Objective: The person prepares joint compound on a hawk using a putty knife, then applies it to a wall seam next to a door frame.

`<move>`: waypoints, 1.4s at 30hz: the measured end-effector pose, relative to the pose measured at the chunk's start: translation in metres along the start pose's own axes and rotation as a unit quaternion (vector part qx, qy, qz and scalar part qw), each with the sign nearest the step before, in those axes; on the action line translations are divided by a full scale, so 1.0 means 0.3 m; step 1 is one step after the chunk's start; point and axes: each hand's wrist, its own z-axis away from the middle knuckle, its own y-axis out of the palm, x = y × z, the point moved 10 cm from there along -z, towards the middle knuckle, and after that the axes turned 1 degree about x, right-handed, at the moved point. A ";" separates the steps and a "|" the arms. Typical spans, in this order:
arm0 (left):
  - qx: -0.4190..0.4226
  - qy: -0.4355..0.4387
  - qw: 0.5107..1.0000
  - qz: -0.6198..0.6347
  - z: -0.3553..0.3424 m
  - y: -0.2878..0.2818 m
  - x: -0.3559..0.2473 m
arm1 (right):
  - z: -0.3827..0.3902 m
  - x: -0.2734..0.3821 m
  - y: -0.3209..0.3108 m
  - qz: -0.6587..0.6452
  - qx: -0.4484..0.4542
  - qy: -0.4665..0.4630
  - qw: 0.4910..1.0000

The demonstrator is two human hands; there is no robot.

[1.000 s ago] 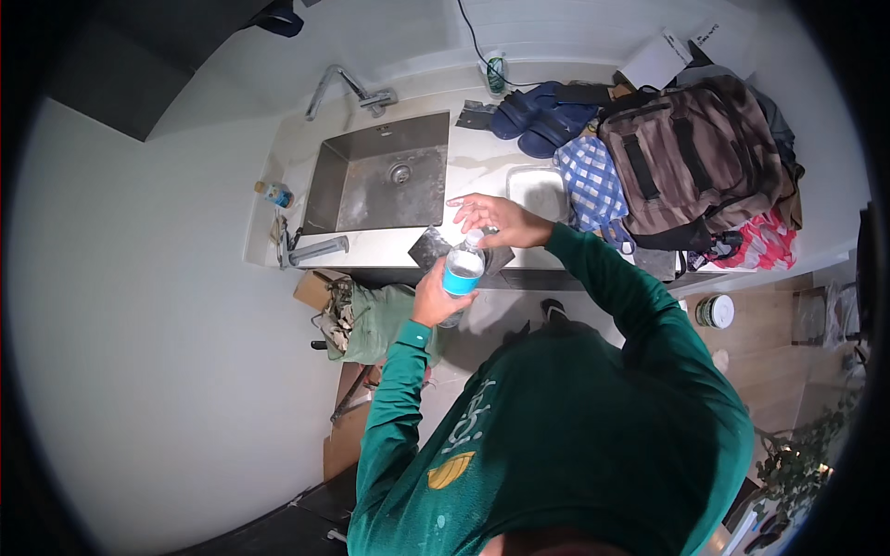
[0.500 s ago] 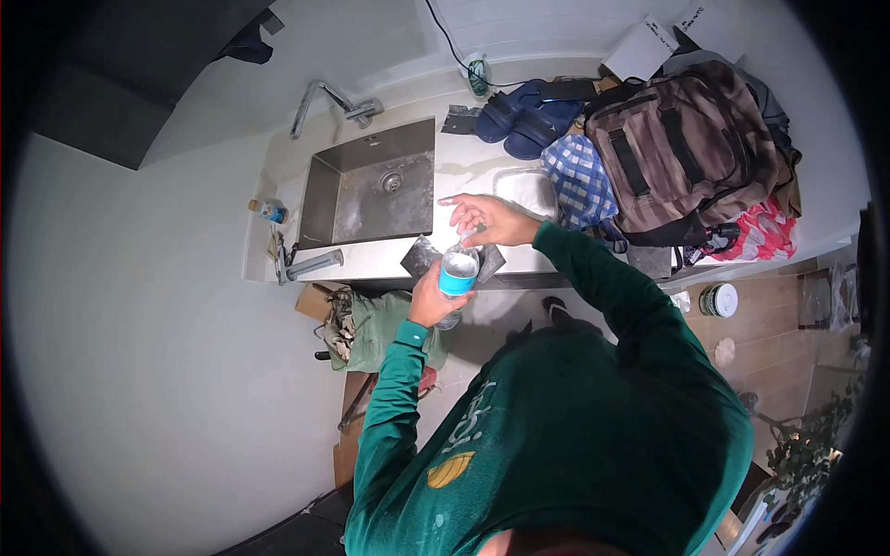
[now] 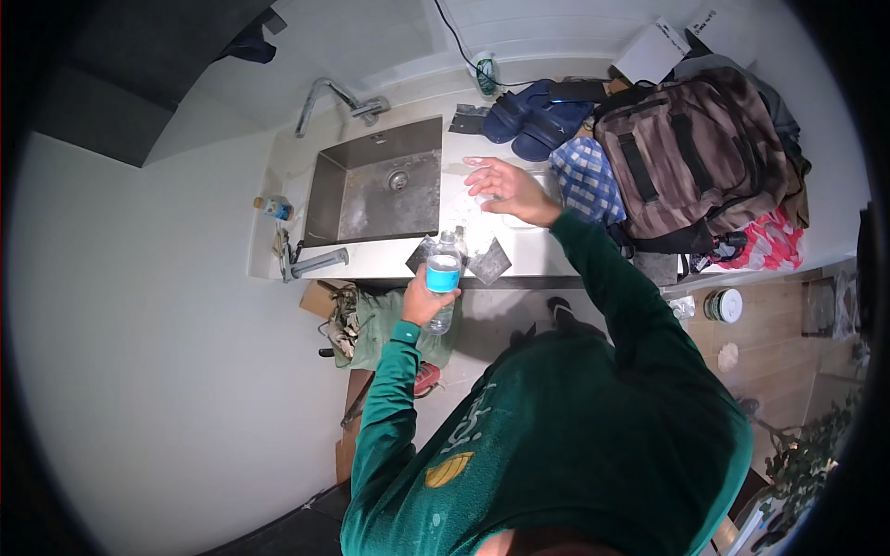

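Observation:
My left hand (image 3: 426, 298) is wrapped round a clear plastic bottle (image 3: 443, 276) with a bright blue label. The bottle is tilted, its neck toward the counter's front edge. Farther up and to the right, my right hand (image 3: 508, 190) hangs over the white counter (image 3: 375, 255), fingers apart and curved, with nothing visible in it. Its fingertips have a whitish smear. Two dark grey square pieces (image 3: 489, 260) lie near the counter edge behind the bottle. A shallow, pale tray-like item (image 3: 542, 190) is partly hidden by my right hand.
Left of my hands is a steel sink (image 3: 371, 208) with a chrome tap (image 3: 371, 109). Blue sandals (image 3: 538, 120), a checked cloth (image 3: 586, 176) and a brown backpack (image 3: 691, 153) crowd the counter's right. A green bag (image 3: 385, 329) stands below. On the floor sits a tub (image 3: 723, 306).
My right hand has drawn away from the bottle's top, up and to the right, and its fingers have spread. The bottle in my left hand has shifted slightly left.

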 end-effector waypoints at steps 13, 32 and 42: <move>-0.014 -0.027 0.996 -0.086 -0.071 0.029 0.146 | 0.287 0.056 -0.109 0.214 -0.046 -0.053 0.974; 0.023 -0.066 0.988 -0.136 -0.133 0.037 0.110 | 0.490 -0.013 -0.212 -0.014 -0.176 0.008 0.984; 0.020 -0.060 0.988 -0.141 -0.147 0.046 0.127 | 0.527 -0.038 -0.228 -0.016 -0.195 0.023 0.980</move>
